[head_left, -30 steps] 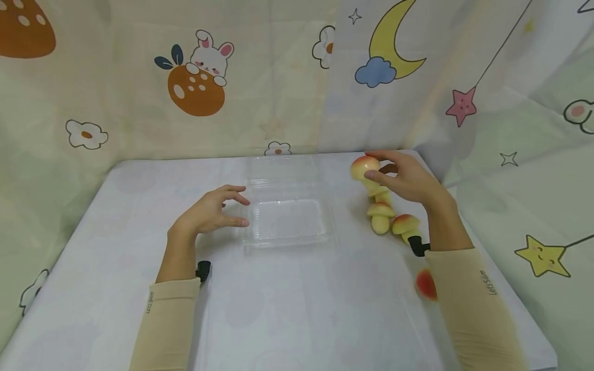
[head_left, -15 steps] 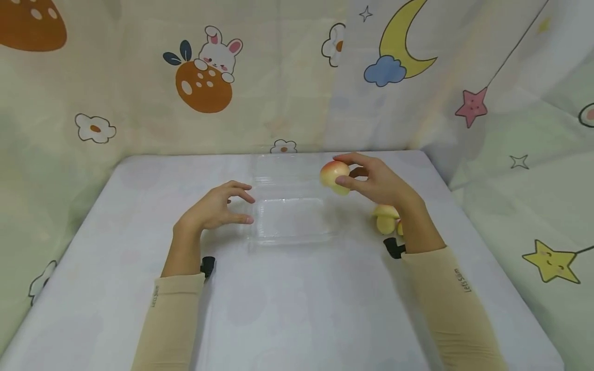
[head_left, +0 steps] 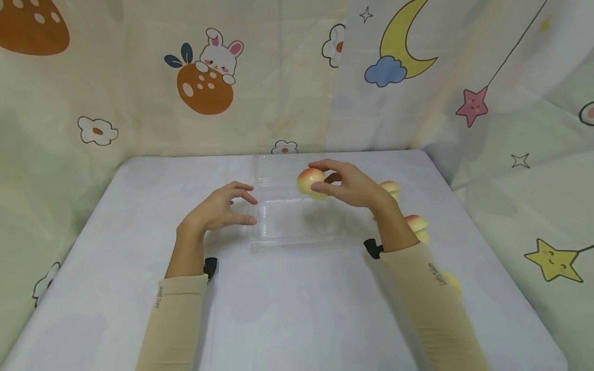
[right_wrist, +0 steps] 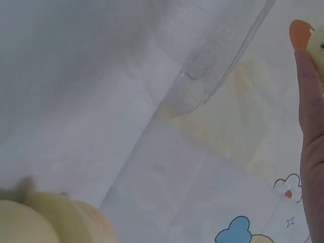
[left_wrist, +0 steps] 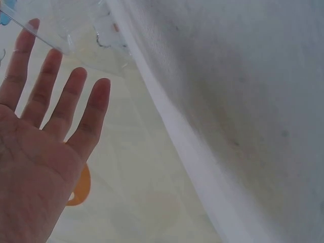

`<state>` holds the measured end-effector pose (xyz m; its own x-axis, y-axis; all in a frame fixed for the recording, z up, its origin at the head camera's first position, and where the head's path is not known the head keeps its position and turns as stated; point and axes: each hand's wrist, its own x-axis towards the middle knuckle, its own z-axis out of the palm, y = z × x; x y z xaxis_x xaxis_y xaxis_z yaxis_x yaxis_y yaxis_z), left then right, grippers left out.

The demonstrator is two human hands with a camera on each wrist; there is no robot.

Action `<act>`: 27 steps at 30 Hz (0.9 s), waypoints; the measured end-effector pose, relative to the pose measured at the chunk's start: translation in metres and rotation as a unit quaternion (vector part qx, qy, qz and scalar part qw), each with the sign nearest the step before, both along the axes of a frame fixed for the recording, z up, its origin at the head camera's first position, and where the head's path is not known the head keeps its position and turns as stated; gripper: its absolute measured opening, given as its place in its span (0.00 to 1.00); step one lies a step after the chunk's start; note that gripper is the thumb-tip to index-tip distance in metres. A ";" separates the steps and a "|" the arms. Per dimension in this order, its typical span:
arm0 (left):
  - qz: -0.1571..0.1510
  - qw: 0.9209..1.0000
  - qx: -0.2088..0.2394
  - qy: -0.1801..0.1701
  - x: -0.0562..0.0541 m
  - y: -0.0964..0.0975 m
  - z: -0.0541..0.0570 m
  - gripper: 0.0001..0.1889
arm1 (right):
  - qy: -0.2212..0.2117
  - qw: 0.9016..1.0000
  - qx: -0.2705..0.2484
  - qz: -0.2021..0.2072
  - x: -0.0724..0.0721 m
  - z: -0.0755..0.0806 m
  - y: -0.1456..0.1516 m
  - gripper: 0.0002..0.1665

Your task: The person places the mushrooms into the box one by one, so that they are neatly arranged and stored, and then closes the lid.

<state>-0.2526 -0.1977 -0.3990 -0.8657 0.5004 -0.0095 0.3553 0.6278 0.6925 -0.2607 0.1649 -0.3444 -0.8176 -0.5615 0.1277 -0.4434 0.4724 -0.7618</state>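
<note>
A clear plastic clamshell box (head_left: 297,240) lies unfolded on the table, its lid side (head_left: 278,167) toward the back. At its left edge is my left hand (head_left: 218,208), thumb and fingers spread apart. In the left wrist view the fingers of the left hand (left_wrist: 45,131) are straight, with tips at the clear plastic edge (left_wrist: 30,29). My right hand (head_left: 352,183) pinches a toy mushroom (head_left: 310,180) with a red-tinged yellow cap above the box. Only part of the right hand (right_wrist: 314,136) and mushroom (right_wrist: 319,50) shows in the right wrist view.
More toy mushrooms lie to the right: one (head_left: 390,187) behind the right wrist, another (head_left: 416,224) beside the forearm, and a yellow piece (head_left: 453,282) partly hidden by the sleeve. A printed curtain (head_left: 278,103) hangs behind the white table (head_left: 278,309).
My right hand has carried the mushroom leftward from the group at the right to above the box. The left hand has stayed at the box's left edge.
</note>
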 end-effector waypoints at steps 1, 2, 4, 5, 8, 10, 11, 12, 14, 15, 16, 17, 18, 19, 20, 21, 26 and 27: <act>0.001 1.000 0.000 0.000 0.000 0.000 0.000 0.28 | 0.001 1.000 0.001 0.001 -0.001 -0.001 -0.002 0.33; 0.001 1.000 0.000 -0.001 0.000 0.001 0.000 0.29 | 0.000 1.000 -0.001 0.002 -0.002 -0.003 -0.004 0.33; 0.001 1.000 0.000 -0.001 0.000 0.001 -0.001 0.29 | -0.002 1.000 -0.005 0.003 -0.002 -0.005 -0.007 0.32; 0.002 1.000 -0.001 -0.001 0.000 0.001 -0.001 0.29 | -0.004 1.000 -0.009 0.003 -0.003 -0.006 -0.009 0.32; 0.005 1.000 -0.002 -0.002 -0.001 0.001 -0.001 0.29 | -0.012 1.000 -0.019 0.008 -0.003 -0.009 -0.015 0.32; 0.008 1.000 -0.002 -0.003 -0.001 0.000 -0.002 0.29 | -0.018 1.000 -0.018 0.010 -0.005 -0.011 -0.019 0.32; 0.010 1.000 -0.002 -0.004 -0.001 0.000 -0.002 0.29 | -0.018 1.000 -0.016 0.011 -0.005 -0.013 -0.021 0.32; 0.012 1.000 -0.003 -0.005 -0.001 -0.001 -0.003 0.29 | -0.018 1.000 -0.013 0.014 -0.006 -0.014 -0.024 0.33; 0.016 1.000 -0.003 -0.007 -0.001 -0.002 -0.003 0.29 | -0.017 1.000 -0.011 0.017 -0.007 -0.015 -0.029 0.34; 0.017 1.000 -0.004 -0.007 -0.001 -0.002 -0.003 0.29 | -0.017 1.000 -0.010 0.019 -0.008 -0.016 -0.032 0.34; 0.018 1.000 -0.004 -0.007 -0.001 -0.003 -0.003 0.29 | -0.016 1.000 -0.008 0.021 -0.008 -0.016 -0.035 0.34; 0.018 1.000 -0.003 -0.007 -0.001 -0.003 -0.002 0.29 | -0.015 1.000 -0.007 0.022 -0.009 -0.017 -0.038 0.34; 0.019 1.000 -0.002 -0.007 -0.001 -0.003 -0.002 0.29 | -0.015 1.000 -0.006 0.025 -0.009 -0.017 -0.041 0.34; 0.018 1.000 0.000 -0.006 -0.001 -0.004 -0.002 0.29 | -0.015 1.000 -0.005 0.027 -0.010 -0.018 -0.044 0.34; 0.017 1.000 0.002 -0.006 -0.001 -0.004 -0.002 0.29 | -0.015 0.999 -0.004 0.030 -0.011 -0.019 -0.046 0.34; 0.017 1.000 0.005 -0.006 -0.001 -0.004 -0.002 0.29 | -0.016 0.999 -0.003 0.033 -0.012 -0.020 -0.049 0.34; 0.007 1.000 0.013 -0.005 -0.001 -0.002 -0.005 0.30 | -0.021 0.999 0.008 0.041 -0.013 -0.024 -0.058 0.34; 0.005 1.000 0.013 -0.003 -0.001 -0.001 -0.005 0.29 | -0.021 0.999 0.010 0.040 -0.013 -0.025 -0.059 0.34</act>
